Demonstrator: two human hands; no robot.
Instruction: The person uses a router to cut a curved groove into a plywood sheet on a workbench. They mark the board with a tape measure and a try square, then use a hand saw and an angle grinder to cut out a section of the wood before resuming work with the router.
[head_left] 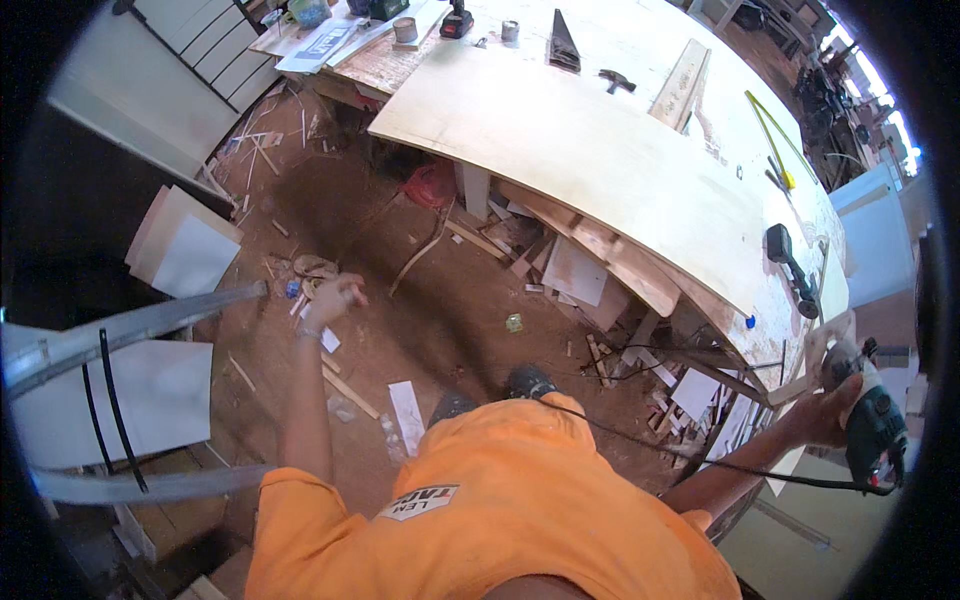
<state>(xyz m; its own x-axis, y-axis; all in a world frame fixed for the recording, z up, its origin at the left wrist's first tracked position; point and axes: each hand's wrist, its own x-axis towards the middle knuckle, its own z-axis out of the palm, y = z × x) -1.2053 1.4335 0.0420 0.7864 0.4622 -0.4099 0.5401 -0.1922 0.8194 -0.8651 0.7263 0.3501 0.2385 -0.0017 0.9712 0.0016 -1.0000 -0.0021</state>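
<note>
Fingers (850, 392) of the right hand (828, 410) are wrapping around a green power tool (872, 420) at four o'clock, just off the end of the plywood workbench (600, 150), its black cord (760, 470) trailing back toward the person's orange shirt (500, 510). At nine o'clock the left hand (335, 298) is hanging over the sawdust-strewn floor (400, 300), fingers curled loosely, possibly gripping something small and pale; it is too blurred to tell.

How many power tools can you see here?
3: a green power tool in the right hand, a black one on the workbench's right end, another at its far end. Clutter may hide more.
</note>
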